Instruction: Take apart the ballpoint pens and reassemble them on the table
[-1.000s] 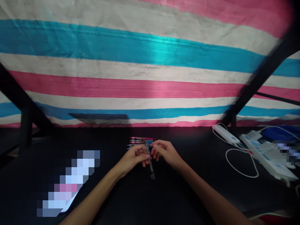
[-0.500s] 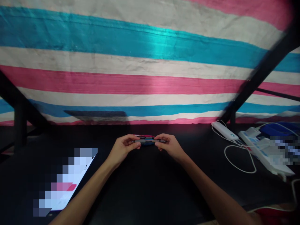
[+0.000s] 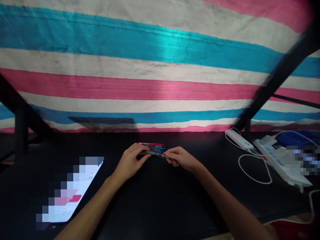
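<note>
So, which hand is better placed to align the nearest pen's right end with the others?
Probably the right hand: it pinches the pen at that end; the left hand is at the other.

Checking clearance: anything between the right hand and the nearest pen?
Nothing visible: the right hand pinches the nearest pen near its right end. The left hand is at its other end; the other pens lie beyond.

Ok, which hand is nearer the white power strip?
Right. The right hand, holding the right end of a pen, is left of the power strip, apart from it; the left hand is farther left.
</note>
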The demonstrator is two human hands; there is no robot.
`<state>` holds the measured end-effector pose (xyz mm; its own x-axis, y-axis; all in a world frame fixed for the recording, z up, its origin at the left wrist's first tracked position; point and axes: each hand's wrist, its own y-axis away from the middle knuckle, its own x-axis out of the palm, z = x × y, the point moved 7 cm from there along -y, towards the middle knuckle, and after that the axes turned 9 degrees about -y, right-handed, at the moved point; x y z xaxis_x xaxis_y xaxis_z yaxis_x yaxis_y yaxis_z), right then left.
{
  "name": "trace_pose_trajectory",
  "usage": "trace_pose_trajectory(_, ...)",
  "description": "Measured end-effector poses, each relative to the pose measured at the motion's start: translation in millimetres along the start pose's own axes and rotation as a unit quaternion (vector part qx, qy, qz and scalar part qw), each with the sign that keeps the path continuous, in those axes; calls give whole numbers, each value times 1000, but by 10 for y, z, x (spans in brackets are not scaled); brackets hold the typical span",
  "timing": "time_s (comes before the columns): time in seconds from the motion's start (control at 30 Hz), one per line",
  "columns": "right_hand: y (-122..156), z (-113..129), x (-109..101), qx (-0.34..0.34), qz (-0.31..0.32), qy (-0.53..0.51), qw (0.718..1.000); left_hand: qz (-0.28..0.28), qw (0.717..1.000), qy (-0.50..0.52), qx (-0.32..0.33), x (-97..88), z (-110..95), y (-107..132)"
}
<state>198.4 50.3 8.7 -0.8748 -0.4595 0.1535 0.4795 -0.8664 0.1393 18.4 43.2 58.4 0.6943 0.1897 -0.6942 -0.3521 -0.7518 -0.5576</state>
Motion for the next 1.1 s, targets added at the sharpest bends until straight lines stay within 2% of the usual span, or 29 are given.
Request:
trace_pose_trajectory(0.17, 70, -116, 84, 114, 55, -2, 992, 28, 991, -113, 72, 58, -128, 15)
trace_pose_trajectory(0.33, 78, -93, 98, 109, 61, -99, 987, 63, 954, -270, 116, 196, -325, 35)
trace_pose_trajectory(0.5, 111, -97, 241, 125, 118, -196, 965, 29, 924, -364, 115, 234, -458, 62)
trace_pose_trajectory(0.67, 164, -179, 416, 187, 168, -216, 943, -46, 901, -424, 80, 71, -379, 52)
trace_pose_trajectory(0.83, 158, -238, 571, 207, 158, -275, 926, -94, 903, -410, 90, 4, -274, 47)
trace_pose_trajectory(0.97, 145, -309, 614, 221, 124, -310, 916, -89, 906, -402, 96, 54, -186, 46)
trace_pose_trajectory(1.1, 121, -323, 578, 200, 102, -295, 929, -75, 896, -425, 104, 119, -160, 49)
